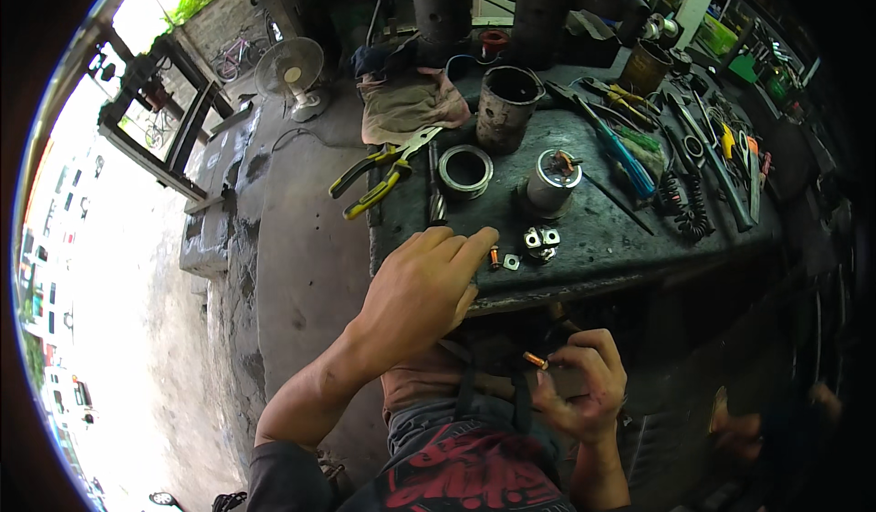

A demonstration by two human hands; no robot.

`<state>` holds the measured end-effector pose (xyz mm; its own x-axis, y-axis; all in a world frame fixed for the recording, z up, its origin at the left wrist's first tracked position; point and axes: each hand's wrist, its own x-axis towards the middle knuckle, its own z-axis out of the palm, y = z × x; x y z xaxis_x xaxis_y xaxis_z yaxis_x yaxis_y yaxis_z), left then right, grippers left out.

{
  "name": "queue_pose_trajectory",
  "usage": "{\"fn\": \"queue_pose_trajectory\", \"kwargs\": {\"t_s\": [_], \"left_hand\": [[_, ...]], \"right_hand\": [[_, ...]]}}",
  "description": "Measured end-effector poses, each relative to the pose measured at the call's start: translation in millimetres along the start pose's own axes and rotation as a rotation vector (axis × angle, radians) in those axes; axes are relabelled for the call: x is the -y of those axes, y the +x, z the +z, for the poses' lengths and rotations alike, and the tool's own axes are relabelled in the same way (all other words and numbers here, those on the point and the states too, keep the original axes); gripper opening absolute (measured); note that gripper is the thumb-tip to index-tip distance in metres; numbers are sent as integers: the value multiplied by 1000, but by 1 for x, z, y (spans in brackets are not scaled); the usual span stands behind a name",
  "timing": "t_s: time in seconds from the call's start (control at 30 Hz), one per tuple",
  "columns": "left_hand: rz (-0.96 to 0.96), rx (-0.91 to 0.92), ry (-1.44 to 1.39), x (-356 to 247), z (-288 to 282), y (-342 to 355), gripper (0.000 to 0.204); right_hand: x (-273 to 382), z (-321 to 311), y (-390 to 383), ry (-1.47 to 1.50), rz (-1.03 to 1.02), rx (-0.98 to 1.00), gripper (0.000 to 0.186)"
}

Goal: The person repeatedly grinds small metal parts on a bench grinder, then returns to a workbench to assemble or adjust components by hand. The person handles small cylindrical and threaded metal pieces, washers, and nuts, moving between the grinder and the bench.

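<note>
My right hand (pixel 589 384), closed in front of my body below the table edge, pinches a small copper-coloured bolt (pixel 535 360) between thumb and fingertips. Over the table's front edge reaches my left hand (pixel 429 275), back up. Its index finger and thumb are apart; the other fingertips are hidden beneath it. Just beside its index fingertip stands another copper-coloured bolt (pixel 495 256). To the right of that lie a square metal nut (pixel 511 262) and a small cluster of shiny square nuts (pixel 542 241).
Behind the nuts are a metal cup (pixel 554 183) with copper-coloured pieces, a metal ring (pixel 465 172) and a rusty can (pixel 508 110). Yellow-black pliers (pixel 383 172) overhang the table's left edge beside a drill bit (pixel 436 183). Screwdrivers and other tools crowd the right. A fan (pixel 292 74) stands far left.
</note>
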<state>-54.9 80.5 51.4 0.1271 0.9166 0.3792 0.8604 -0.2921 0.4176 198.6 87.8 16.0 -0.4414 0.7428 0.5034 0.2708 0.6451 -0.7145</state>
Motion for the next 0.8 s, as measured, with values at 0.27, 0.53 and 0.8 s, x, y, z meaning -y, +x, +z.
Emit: {"fn": "queue_pose_trajectory", "kwargs": {"t_s": [0.27,0.53,0.8], "left_hand": [[-104,40,-26,1,-6,-2,59],[-519,-400,-170,16,-18,-41,44],[-422,-290,-73,31,-19,-43,46]], "right_hand": [[-10,-4,-11,62,54,-22,24],[-18,10,-1,193,85,-8,25],[-18,25,23,256,76,44,25]]}}
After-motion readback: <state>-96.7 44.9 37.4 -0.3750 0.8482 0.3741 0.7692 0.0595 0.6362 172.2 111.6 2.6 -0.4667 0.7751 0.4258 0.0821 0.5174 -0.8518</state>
